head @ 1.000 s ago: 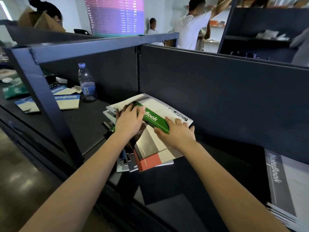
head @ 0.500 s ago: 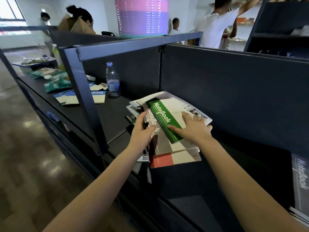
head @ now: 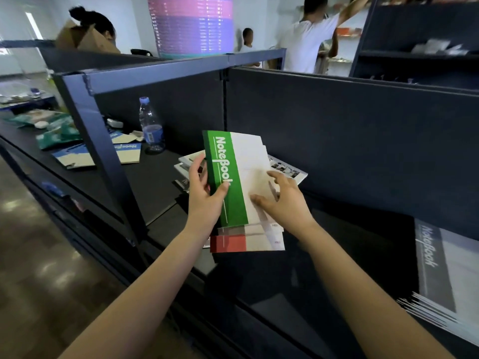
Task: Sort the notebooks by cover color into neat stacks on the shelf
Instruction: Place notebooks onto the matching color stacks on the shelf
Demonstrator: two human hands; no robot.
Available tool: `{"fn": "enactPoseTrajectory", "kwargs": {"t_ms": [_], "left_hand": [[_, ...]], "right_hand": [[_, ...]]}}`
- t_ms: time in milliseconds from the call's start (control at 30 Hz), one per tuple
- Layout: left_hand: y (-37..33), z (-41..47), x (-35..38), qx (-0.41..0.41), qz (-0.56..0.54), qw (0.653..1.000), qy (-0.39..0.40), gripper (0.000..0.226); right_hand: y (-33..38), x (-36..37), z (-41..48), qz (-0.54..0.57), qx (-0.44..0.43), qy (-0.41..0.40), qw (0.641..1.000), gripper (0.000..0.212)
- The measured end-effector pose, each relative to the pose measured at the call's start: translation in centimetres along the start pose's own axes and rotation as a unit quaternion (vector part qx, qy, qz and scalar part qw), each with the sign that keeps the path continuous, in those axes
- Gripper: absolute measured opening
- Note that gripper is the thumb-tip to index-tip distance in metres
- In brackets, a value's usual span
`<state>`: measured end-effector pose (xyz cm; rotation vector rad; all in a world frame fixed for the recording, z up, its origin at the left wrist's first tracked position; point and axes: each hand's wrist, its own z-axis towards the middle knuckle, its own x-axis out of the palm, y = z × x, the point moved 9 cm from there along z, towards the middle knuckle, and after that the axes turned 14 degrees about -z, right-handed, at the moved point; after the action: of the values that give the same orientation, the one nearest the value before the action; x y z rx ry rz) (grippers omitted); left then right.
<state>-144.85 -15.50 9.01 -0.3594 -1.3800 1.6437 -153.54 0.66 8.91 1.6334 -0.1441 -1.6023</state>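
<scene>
Dark blue metal shelving (head: 160, 182) fills the view, with other people busy in the room beyond it. The left hand (head: 204, 200) grips a small fan of notebooks just above the shelf, thumb curled over the band of the green notebook (head: 233, 177) on top and fingers wrapped behind. A red notebook (head: 228, 243) sticks out below it on the side nearer the person. The right hand (head: 282, 203) is open, its fingers spread and loosely bent, with the tips touching the green notebook's white cover and nothing grasped.

The step looks like peeling off the top copy. It would go best if the right fingers slid to the free edge and lifted only the green one, while the left thumb eased off without letting the lower copies slip. More loose notebooks (head: 287, 171) lie just beyond the hands. A grey notebook stack (head: 445, 268) sits well to the right of the right hand. Blue notebooks (head: 128, 151) lie far left of the left hand, beside a water bottle (head: 151, 128).
</scene>
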Motion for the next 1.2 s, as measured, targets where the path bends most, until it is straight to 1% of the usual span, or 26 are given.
{"fn": "enactPoseTrajectory", "kwargs": {"t_ms": [67, 100, 133, 200, 300, 367, 467, 567, 667, 733, 800, 1033, 1100, 1200], "left_hand": [[-0.5, -0.3, 1.5, 0.005, -0.017, 1.0, 0.017, 0.065], [-0.5, -0.4, 2.3, 0.0, -0.03, 0.999, 0.023, 0.065], [-0.4, -0.6, 3.1, -0.009, -0.042, 0.999, 0.03, 0.066], [0.1, -1.1, 4.9, -0.022, -0.049, 0.997, 0.052, 0.068], [1.0, -2.1, 7.7, -0.037, -0.039, 0.995, 0.088, 0.073], [1.9, -2.9, 9.9, -0.059, -0.039, 0.991, 0.111, 0.076], [3.6, -4.6, 13.1, -0.1, -0.059, 0.983, 0.145, 0.073], [5.8, -6.9, 16.7, -0.133, -0.061, 0.971, 0.188, 0.07], [7.7, -9.7, 20.4, -0.164, -0.056, 0.956, 0.238, 0.067], [8.8, -11.4, 22.7, -0.184, -0.056, 0.944, 0.267, 0.069], [9.5, -13.0, 24.8, -0.195, -0.058, 0.939, 0.278, 0.067], [10.2, -19.2, 32.4, -0.212, -0.096, 0.922, 0.308, 0.056], [10.5, -21.1, 34.5, -0.213, -0.096, 0.918, 0.319, 0.052], [10.9, -23.6, 37.1, -0.2, -0.087, 0.919, 0.327, 0.05]], "right_hand": [[-1.2, -1.4, -0.2, 0.054, 0.041, 0.004, 0.998, 0.081], [-1.9, -1.9, -0.4, 0.089, 0.06, 0.013, 0.994, 0.082], [-2.7, -2.3, -0.6, 0.13, 0.073, 0.026, 0.988, 0.08], [-4.4, -3.0, -1.2, 0.212, 0.092, 0.036, 0.972, 0.067], [-7.4, -4.9, -2.5, 0.291, 0.118, -0.017, 0.949, 0.049], [-9.1, -6.6, -3.7, 0.304, 0.124, -0.062, 0.943, 0.043], [-11.9, -9.3, -5.9, 0.295, 0.13, -0.15, 0.935, 0.039], [-15.1, -12.4, -8.5, 0.261, 0.156, -0.239, 0.922, 0.048], [-19.0, -14.7, -11.4, 0.253, 0.196, -0.294, 0.9, 0.048], [-21.4, -16.1, -13.5, 0.251, 0.223, -0.321, 0.885, 0.042], [-23.4, -17.8, -15.8, 0.243, 0.242, -0.349, 0.872, 0.035], [-29.2, -23.7, -23.5, 0.177, 0.29, -0.392, 0.855, 0.012], [-30.7, -25.5, -25.9, 0.166, 0.298, -0.41, 0.846, 0.011], [-32.9, -28.3, -29.5, 0.125, 0.323, -0.429, 0.834, 0.02]]}}
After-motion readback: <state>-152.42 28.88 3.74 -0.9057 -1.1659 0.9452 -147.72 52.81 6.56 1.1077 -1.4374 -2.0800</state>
